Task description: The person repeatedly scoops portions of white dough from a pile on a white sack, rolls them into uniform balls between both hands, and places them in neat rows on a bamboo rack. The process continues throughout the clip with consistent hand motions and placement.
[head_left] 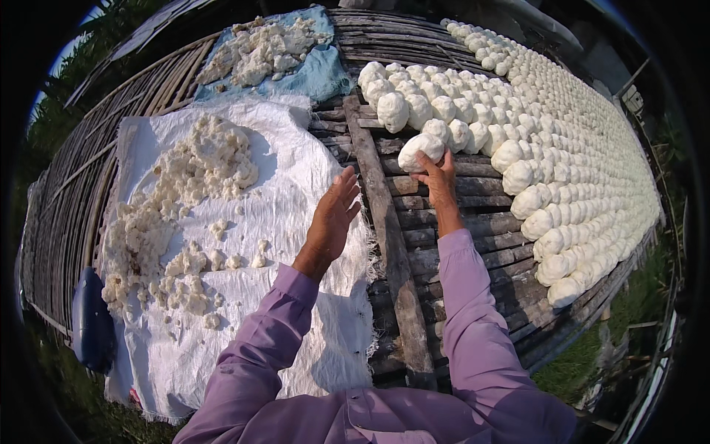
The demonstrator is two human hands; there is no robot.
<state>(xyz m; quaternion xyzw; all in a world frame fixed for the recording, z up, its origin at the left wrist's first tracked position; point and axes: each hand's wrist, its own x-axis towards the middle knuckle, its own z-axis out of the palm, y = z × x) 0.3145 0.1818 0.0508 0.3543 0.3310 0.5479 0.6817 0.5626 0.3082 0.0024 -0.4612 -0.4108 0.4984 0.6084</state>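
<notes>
In my right hand (436, 177) is a large rounded white lump (416, 148), gripped at the end of a row of similar white lumps (481, 111) laid on the slatted wooden platform (458, 207). My left hand (333, 214) is open, its fingers stretched, over the right edge of a white woven sheet (274, 311), near a long plank (392, 281). On that sheet lie crumbly white chunks (211, 163) and several smaller bits.
A blue sheet (329, 70) at the back left carries more crumbled white material. Dense rows of white lumps (592, 163) cover the platform's right side. A dark blue container (92, 318) stands at the left edge. Grass (569, 370) shows below the platform's right edge.
</notes>
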